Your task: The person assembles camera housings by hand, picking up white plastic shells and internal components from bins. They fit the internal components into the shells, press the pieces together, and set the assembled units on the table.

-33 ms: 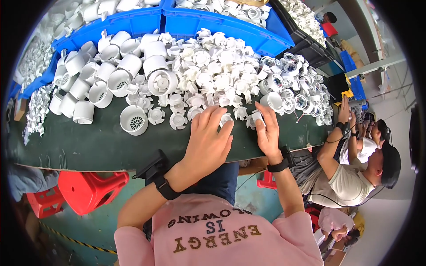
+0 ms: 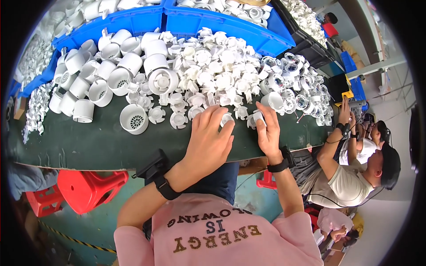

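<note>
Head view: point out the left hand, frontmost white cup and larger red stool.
Left hand (image 2: 205, 140), head view, back of hand.
White cup (image 2: 134, 120), head view, perforated base.
Red stool (image 2: 86, 193), head view, seat.

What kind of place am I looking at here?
Probably a factory workshop for assembling small products: heaps of similar white parts cover much of a green worktop, blue bins behind hold more, and a person in a pale shirt is farther along.

Attire of the wearer.
Pink short-sleeved shirt (image 2: 217, 253) (dark and brown lettering (image 2: 215, 227) across the front); black wristbands (image 2: 167, 189); dark blue trousers (image 2: 222, 182).
</note>
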The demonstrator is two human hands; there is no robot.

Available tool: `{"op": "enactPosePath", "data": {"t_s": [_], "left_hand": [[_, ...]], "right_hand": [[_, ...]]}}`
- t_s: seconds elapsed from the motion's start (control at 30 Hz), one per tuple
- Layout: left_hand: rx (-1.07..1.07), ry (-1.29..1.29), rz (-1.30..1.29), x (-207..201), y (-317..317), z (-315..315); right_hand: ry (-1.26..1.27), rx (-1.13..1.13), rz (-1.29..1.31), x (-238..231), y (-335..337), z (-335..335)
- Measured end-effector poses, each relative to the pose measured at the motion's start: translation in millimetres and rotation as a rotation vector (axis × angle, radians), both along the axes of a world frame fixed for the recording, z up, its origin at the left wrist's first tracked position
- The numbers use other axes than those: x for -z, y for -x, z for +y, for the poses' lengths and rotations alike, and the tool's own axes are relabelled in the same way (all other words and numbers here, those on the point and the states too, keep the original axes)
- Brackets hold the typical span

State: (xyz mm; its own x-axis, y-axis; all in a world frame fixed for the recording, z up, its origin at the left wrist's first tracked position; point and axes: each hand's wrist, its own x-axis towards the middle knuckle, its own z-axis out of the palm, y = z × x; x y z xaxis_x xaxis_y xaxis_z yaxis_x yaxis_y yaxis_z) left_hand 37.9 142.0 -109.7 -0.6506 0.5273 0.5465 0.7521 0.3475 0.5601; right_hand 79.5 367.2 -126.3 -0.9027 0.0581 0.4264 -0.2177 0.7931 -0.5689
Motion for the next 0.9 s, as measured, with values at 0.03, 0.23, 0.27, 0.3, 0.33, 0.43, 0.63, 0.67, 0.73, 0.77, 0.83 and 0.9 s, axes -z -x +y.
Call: {"op": "enactPosePath", "data": {"t_s": [0.03, 0.23, 0.27, 0.3, 0.33, 0.43, 0.63, 0.67, 0.73, 0.77, 0.83, 0.9], "left_hand": [[-0.003, -0.002, -0.007, 0, 0, 0], [0.016, -0.028, -0.035, 2, -2, -3], [0.021, -0.035, -0.042, 1, -2, -3], [0.028, -0.041, -0.049, 1, -2, -3], [0.029, -0.041, -0.052, 0, -2, -4], [0.045, -0.044, -0.089, -4, -8, -6], [0.22, -0.141, -0.199, -15, -24, 0], [0.229, -0.193, -0.271, -17, -31, -3], [0.302, -0.259, -0.72, -14, -38, -11], [0.37, -0.334, -1.089, -15, -39, -19], [0.529, -0.566, -1.519, -9, -33, -30], [0.797, -0.963, -1.902, -18, -30, -42]], "right_hand": [[-0.002, -0.003, -0.007, 0, -1, -1], [-0.065, 0.016, -0.002, 3, 1, -4], [-0.102, 0.029, 0.022, 4, 2, -5], [-0.138, 0.045, 0.045, 6, 2, -4], [-0.137, 0.045, 0.041, 6, 3, -4], [-0.225, 0.072, 0.03, 5, 1, -4], [-0.185, 0.029, -0.057, -11, 8, -1], [0.065, 0.062, -0.125, -16, 3, 1], [0.504, 0.024, -0.15, -36, -9, -15], [0.698, -0.049, -0.1, -54, -11, -35], [0.891, -0.233, -0.092, -68, -13, -76], [0.826, -0.404, -0.141, -68, -21, -115]]}}
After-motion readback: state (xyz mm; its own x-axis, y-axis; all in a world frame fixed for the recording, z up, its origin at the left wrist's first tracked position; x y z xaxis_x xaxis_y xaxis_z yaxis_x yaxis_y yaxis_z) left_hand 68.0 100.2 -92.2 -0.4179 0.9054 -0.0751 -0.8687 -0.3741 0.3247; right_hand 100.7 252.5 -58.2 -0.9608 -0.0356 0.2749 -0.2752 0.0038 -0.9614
